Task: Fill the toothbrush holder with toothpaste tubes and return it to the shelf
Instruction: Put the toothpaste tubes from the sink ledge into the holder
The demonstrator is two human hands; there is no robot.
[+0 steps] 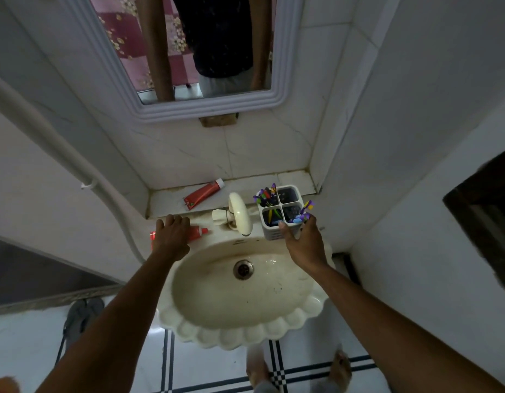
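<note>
on the sink rim [189,330], right hand [305,245] holds toothbrush holder [277,222].

Toothpaste tube [203,193] on shelf [172,204], left of holder [280,211].

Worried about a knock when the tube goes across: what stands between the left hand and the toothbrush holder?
In the head view, the cream tap stands between the left hand and the toothbrush holder.
</note>
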